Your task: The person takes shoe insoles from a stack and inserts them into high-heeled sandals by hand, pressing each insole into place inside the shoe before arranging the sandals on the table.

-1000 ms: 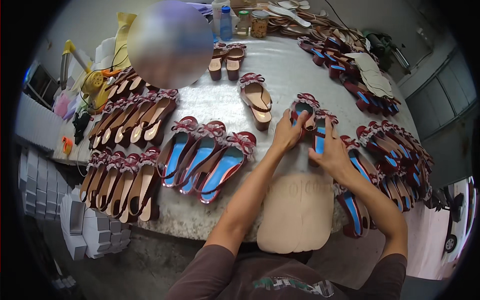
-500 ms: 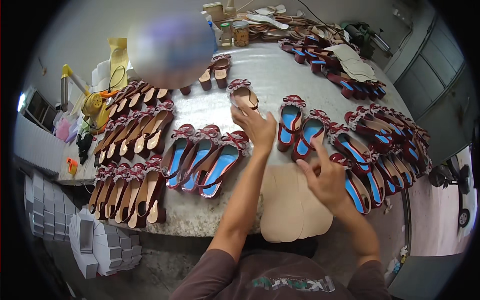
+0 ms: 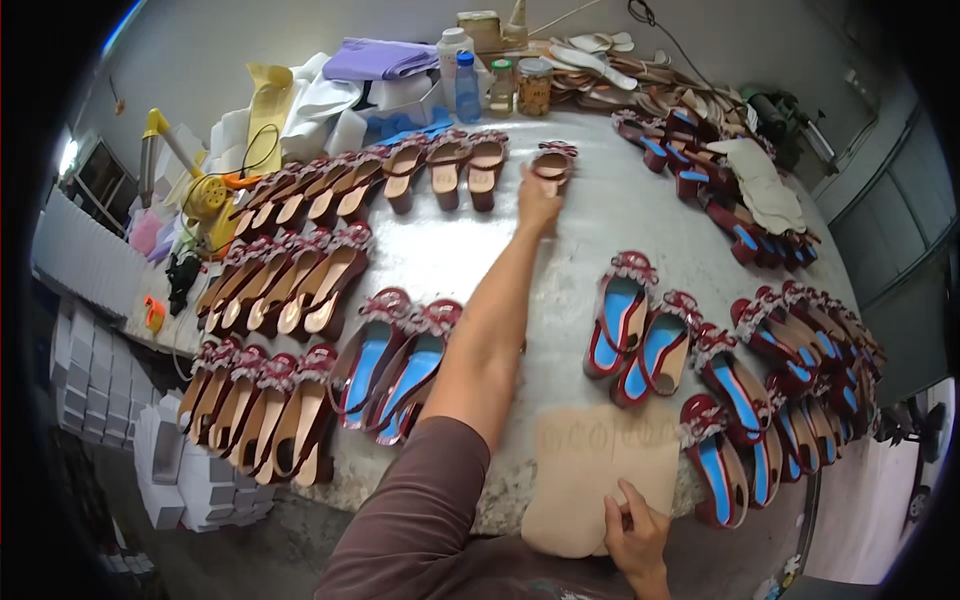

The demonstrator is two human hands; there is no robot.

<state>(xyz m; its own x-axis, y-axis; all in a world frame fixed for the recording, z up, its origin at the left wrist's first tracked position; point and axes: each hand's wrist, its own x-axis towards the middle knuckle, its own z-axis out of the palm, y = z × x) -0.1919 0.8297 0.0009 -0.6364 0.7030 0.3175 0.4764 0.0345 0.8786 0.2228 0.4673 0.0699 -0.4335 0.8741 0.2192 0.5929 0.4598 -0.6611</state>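
Note:
My left hand (image 3: 540, 207) reaches far across the table, its fingers closed around the heel end of a dark red heeled sandal (image 3: 552, 168) with a tan insole and ruffled bow. That sandal is to the right of a back row of similar sandals (image 3: 445, 168). Low in the view, my right hand (image 3: 638, 532) is over the lower right of a stack of beige insole sheets (image 3: 575, 490), its fingers loosely bent and apart. Beyond the stack are two sandals with blue-coated footbeds (image 3: 655, 355). Another blue-bedded pair (image 3: 405, 375) stands left of my left forearm.
Tan-lined sandals (image 3: 265, 400) fill rows on the left, and blue-bedded ones (image 3: 745, 400) crowd the right. Jars and bottles (image 3: 533, 88) stand at the back beside piled sole pieces (image 3: 600, 85). White boxes (image 3: 100, 380) are stacked left of the table (image 3: 480, 270).
My left hand has carried the sandal farther away, toward the back row. My right hand has drawn back from the blue-bedded sandals to the insole stack. The whole view has shifted.

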